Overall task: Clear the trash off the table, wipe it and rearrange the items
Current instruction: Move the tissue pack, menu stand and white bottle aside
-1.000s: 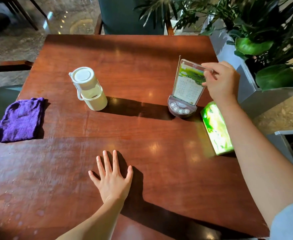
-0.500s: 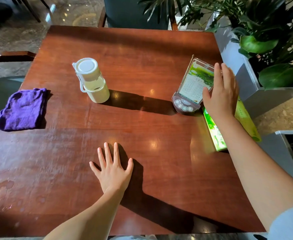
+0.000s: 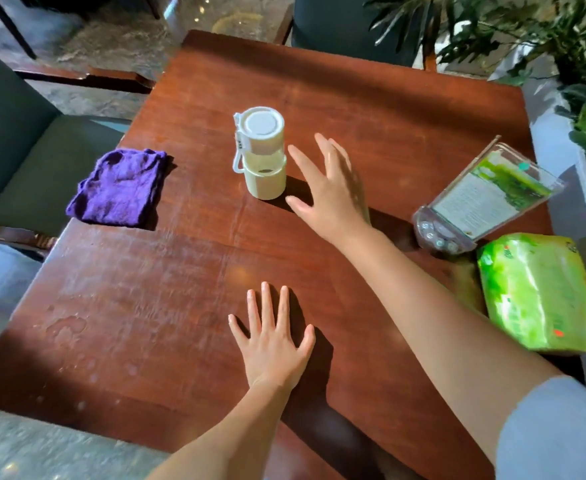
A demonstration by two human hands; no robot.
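A white lidded bottle (image 3: 262, 154) stands upright near the middle of the wooden table (image 3: 371, 105). My right hand (image 3: 331, 187) hovers just right of it, fingers spread, holding nothing, a small gap between them. My left hand (image 3: 272, 341) lies flat and open on the table near the front edge. A folded purple cloth (image 3: 120, 187) rests at the table's left edge. A clear menu stand (image 3: 485, 199) on a round button base stands at the right edge. A green tissue pack (image 3: 541, 292) lies in front of it, overhanging the right edge.
Damp streaks and water spots mark the front left of the table. A green upholstered chair (image 3: 25, 168) sits to the left and another chair (image 3: 350, 26) at the far side. Planters with leafy plants (image 3: 582, 81) line the right.
My right hand let go of the menu stand and swung left to the white bottle. The view shifted right and tilted. My left hand stayed flat on the table.
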